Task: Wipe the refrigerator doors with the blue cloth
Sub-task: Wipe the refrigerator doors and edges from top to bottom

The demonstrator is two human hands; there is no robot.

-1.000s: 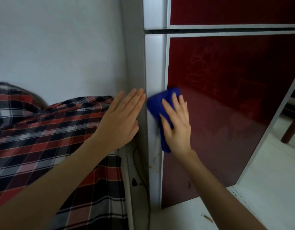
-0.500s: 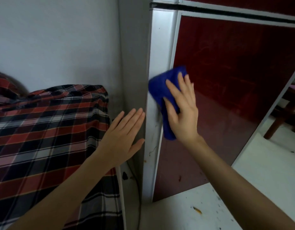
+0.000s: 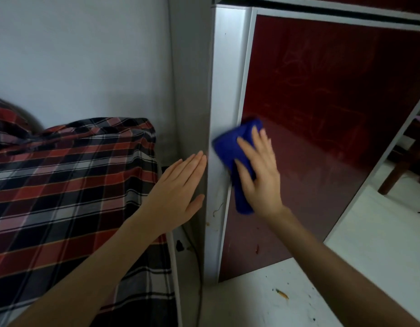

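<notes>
The lower refrigerator door point(image 3: 322, 114) is glossy dark red with a silver frame, and faint scribbles mark its upper part. A folded blue cloth point(image 3: 230, 147) lies against the door's left edge, half on the silver strip. My right hand point(image 3: 261, 175) presses the cloth flat with straight, spread fingers. My left hand point(image 3: 178, 194) rests flat with straight fingers on the grey side panel of the refrigerator, just left of the cloth. The bottom of the cloth hangs below my right palm.
A red, black and white checked blanket point(image 3: 70, 185) covers a bed at the left, close to the refrigerator's side. A dark cable point(image 3: 197, 267) runs down the gap between them. White floor point(image 3: 275, 291) with small scraps lies below. A wooden chair leg point(image 3: 397, 171) stands at the right.
My right hand has slid the blue cloth down the door's left edge. My left hand stays flat on the side panel. The view has shifted a little.
</notes>
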